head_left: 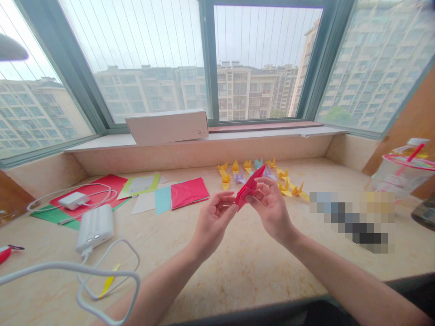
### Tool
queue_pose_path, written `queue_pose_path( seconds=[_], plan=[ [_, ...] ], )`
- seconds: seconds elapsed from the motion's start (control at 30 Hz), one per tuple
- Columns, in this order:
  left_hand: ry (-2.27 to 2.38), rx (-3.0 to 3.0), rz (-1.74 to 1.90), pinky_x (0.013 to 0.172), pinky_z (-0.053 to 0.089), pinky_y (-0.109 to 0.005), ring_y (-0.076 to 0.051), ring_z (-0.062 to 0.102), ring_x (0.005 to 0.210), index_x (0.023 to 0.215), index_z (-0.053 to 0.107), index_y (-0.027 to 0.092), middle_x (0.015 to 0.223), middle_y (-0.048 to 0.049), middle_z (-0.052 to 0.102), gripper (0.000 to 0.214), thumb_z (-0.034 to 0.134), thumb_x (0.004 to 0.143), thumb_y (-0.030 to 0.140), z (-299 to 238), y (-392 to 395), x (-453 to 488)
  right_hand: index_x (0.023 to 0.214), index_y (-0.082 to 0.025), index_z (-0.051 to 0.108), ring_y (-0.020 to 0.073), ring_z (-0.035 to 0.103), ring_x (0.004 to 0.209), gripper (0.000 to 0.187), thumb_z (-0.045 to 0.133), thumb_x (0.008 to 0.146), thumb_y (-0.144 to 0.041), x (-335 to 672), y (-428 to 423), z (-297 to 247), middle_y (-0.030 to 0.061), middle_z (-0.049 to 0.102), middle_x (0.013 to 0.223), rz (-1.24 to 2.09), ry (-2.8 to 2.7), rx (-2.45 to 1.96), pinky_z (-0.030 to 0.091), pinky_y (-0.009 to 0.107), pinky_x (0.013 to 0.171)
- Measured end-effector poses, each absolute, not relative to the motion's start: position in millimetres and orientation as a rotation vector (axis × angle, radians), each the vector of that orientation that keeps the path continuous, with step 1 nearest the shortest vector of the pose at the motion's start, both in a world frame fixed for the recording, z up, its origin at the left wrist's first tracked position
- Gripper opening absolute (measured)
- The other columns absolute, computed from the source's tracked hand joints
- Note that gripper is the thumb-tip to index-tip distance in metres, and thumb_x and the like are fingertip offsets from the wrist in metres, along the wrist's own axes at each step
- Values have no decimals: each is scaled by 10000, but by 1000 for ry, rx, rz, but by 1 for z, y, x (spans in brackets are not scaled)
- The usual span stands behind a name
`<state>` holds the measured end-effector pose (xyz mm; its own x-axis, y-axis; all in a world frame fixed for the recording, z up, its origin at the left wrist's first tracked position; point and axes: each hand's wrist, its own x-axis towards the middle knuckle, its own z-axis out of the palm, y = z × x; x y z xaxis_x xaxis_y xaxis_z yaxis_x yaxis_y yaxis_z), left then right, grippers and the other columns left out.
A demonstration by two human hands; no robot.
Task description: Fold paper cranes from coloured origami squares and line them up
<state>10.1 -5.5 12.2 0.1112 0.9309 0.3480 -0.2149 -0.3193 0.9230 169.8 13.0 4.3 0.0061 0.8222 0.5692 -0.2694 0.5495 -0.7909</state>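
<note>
Between my two hands, above the marble-look counter, is a partly folded piece of red origami paper, tilted with one point up to the right. My left hand pinches its lower left end between thumb and fingers. My right hand grips its right side, thumb pressed on the near face. Behind the hands stand several small folded paper cranes, among them yellow cranes, a purple crane and a blue crane. My fingers hide part of the paper's lower edge.
Left of the hands lie a red paper stack, a light blue sheet and a green sheet. A white power bank with a looping cable and a white charger sit farther left. A plastic cup stands right; a white box rests on the sill.
</note>
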Motion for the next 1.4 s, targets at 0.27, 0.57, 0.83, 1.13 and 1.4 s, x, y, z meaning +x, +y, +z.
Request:
queue_pose_path(
  seconds=[0.27, 0.57, 0.83, 1.13, 1.4],
  plan=[
    [799, 1371, 1399, 717, 497, -249, -127, 638, 740, 962, 639, 175, 826, -17, 699, 219, 754, 823, 299, 17, -6, 9, 1084, -327, 497, 178, 691, 854, 328, 734, 858, -300, 169, 11, 6, -18, 665, 915, 943, -1265, -525, 576, 363, 792],
    [818, 1443, 1422, 675, 458, -224, -117, 609, 701, 801, 620, 169, 742, 10, 648, 187, 752, 817, 301, 16, -7, 8, 1083, -315, 524, 162, 702, 876, 322, 746, 853, -277, 168, 10, 3, -7, 700, 964, 940, -1267, -486, 573, 331, 807],
    [882, 1490, 1484, 730, 476, -237, -125, 647, 748, 1049, 604, 192, 787, 16, 666, 250, 726, 845, 269, 12, -6, 6, 1162, -328, 609, 147, 692, 941, 301, 705, 892, -232, 168, 14, -5, 1, 717, 1012, 944, -1306, -483, 566, 308, 855],
    [933, 1689, 1294, 722, 498, -272, -169, 675, 786, 993, 727, 168, 934, -68, 760, 198, 684, 876, 322, 12, -3, 4, 1244, -323, 664, 219, 623, 1056, 310, 646, 936, -297, 174, 15, -12, 57, 645, 1100, 750, -1599, -633, 534, 415, 930],
    [997, 1860, 1460, 738, 510, -284, -177, 667, 806, 905, 757, 201, 877, -39, 754, 114, 685, 873, 284, 11, 0, 1, 1106, -310, 744, 217, 582, 1096, 206, 661, 921, -346, 174, 17, -7, 66, 593, 1164, 602, -1640, -748, 471, 415, 1009]
  ],
)
